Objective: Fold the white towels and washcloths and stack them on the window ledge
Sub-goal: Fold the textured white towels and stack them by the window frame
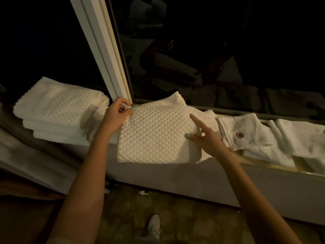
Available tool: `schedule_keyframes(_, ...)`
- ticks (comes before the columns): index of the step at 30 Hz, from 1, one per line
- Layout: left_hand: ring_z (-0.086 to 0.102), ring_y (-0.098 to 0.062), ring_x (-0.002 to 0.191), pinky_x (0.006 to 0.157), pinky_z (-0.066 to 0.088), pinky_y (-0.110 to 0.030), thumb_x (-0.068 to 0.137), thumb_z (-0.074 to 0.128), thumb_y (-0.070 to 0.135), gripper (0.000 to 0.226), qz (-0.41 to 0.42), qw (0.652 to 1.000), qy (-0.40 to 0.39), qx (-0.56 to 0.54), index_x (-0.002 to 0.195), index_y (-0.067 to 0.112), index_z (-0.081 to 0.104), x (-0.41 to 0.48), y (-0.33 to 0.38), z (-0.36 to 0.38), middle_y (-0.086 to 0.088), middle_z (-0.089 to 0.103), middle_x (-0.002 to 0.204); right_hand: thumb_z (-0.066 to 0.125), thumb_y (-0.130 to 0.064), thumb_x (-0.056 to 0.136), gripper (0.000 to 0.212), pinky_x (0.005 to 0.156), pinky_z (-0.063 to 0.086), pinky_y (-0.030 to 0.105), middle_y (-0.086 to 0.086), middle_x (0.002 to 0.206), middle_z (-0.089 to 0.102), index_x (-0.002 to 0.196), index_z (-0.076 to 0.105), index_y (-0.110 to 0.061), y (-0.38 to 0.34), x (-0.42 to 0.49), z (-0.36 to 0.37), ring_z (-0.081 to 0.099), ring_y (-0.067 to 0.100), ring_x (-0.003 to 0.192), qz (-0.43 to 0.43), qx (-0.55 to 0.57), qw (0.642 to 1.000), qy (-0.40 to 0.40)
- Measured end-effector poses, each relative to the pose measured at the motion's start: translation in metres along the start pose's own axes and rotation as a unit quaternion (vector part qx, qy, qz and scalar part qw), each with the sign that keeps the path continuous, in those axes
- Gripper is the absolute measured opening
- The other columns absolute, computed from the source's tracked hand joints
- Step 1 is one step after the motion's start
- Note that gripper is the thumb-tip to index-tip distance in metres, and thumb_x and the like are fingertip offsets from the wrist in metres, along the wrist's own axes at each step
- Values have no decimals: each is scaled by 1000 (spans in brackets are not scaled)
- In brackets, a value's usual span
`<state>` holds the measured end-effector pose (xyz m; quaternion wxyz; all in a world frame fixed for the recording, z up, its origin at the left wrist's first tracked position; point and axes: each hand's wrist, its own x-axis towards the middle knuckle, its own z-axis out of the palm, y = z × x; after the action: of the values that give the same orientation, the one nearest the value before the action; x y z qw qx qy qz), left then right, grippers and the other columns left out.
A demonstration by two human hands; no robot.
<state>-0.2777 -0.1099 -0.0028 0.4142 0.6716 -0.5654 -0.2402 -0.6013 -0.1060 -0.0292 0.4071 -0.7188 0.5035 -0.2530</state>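
A white bumpy-textured towel (158, 134) lies folded on the window ledge (274, 166), its front part hanging over the edge. My left hand (117, 113) pinches its far left corner between thumb and fingers. My right hand (205, 136) rests on the towel's right side with the index finger stretched out straight and the thumb on the cloth. To the left sits a stack of folded bumpy towels (59, 110). To the right lie loose white washcloths, one with a dark red flower emblem (246, 131).
A white window frame post (105, 55) rises between the stack and the towel. Dark glass (211, 50) backs the ledge. More white cloths (302, 138) cover the ledge's right end. Below are patterned carpet and my shoe (153, 226).
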Motion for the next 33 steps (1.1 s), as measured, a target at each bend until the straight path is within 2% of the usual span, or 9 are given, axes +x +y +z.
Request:
schedule_keyframes(3,58,-20,92,76,49,-34,87,68,25,29,-55,997,2,-53,108,19,48,-28,8,-9,-4,58,98,54,-37,94,67,98,45,38,10,142,47,149,16,-40,0,-6,6,47,29,128,9,7,1000,3)
schedule_keyframes(7,51,-13,108,74,48,-23,84,70,30,45,-146,982,-44,-113,122,30,46,-88,11,-10,4,52,120,45,-38,97,63,75,45,29,5,97,60,150,11,-38,5,-17,17,62,26,95,5,8,999,37)
schedule_keyframes(12,51,-4,105,78,43,-17,89,66,24,54,-94,988,-1,-124,135,30,40,-114,18,0,9,45,128,49,-29,98,65,91,46,29,-17,138,38,149,12,-38,0,-21,15,53,10,111,-30,78,996,27)
schedule_keyframes(15,45,-10,119,92,40,-25,90,64,20,55,-75,988,16,-133,138,25,38,-98,17,3,7,44,135,56,-28,95,77,81,53,24,-4,138,44,152,5,-36,-2,-19,12,60,15,101,11,146,989,38)
schedule_keyframes(17,42,-10,123,95,40,-25,92,62,17,50,-59,989,8,-136,135,26,39,-86,13,4,6,44,137,59,-32,92,82,85,52,26,3,150,34,153,3,-31,-1,-16,13,55,23,117,34,153,987,31)
schedule_keyframes(20,45,-7,121,87,40,-14,94,58,18,38,-25,991,-5,-131,127,30,42,-78,12,3,9,47,132,62,-43,88,83,75,52,25,14,133,49,152,13,-24,2,-12,18,57,29,113,80,145,985,55)
schedule_keyframes(23,48,-9,121,95,45,-26,95,55,22,30,-18,992,-20,-120,121,35,45,-71,5,-1,8,50,131,68,-39,84,72,69,49,22,8,111,58,142,29,-21,3,-13,21,62,20,98,101,217,965,104)
schedule_keyframes(26,54,-12,116,97,47,-39,97,52,27,24,-22,991,-66,-111,118,40,47,-64,2,-4,7,55,126,71,-32,83,59,68,50,23,3,106,57,129,35,-21,1,-16,25,61,14,92,103,268,950,125)
schedule_keyframes(33,57,-11,113,93,48,-33,97,51,34,28,-34,982,-60,-174,124,35,51,-61,4,3,13,59,120,74,-37,80,58,81,52,39,5,108,53,125,42,-19,-3,-16,32,57,19,96,128,261,940,180)
